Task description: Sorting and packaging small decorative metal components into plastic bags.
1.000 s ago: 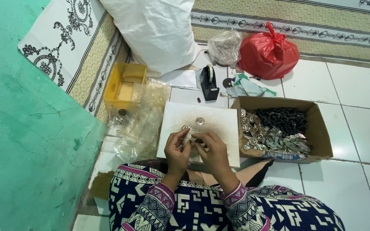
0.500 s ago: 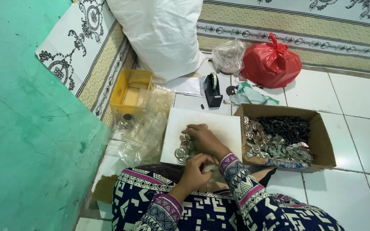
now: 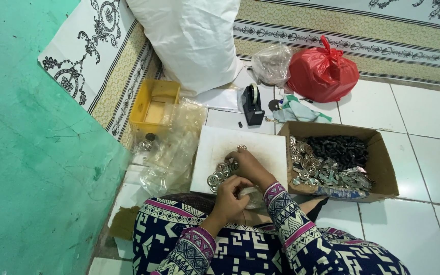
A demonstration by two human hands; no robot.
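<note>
L hand gripping small clear bag by white board | R hand cupping over metal discs on board, grip unclear

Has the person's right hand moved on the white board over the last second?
Yes. The right hand has slid forward from the white board's near edge onto the pile of round metal pieces, while the left hand stayed near the lap.

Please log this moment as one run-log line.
left hand: holds small clear bag | right hand: on silver round pieces | surface: white board | right: cardboard box of metal parts
</note>
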